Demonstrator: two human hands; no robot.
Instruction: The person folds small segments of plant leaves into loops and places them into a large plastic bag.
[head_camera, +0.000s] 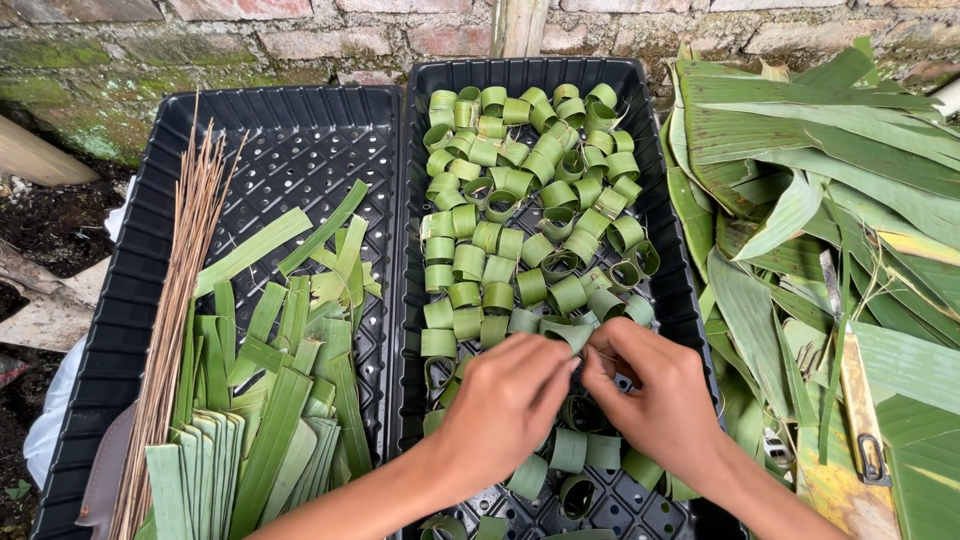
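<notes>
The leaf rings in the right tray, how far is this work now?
Done: many rolled leaf rings fill the right tray. In hand: the left hand and right hand pinch one leaf strip between their fingers. Left: cut strips and thin sticks wait in the left tray, beside whole leaves.

No packages, labels, signs or screens show anywhere in the view. Nothing here is wrapped or boxed, and nothing bears a tag or a sticker.
</notes>
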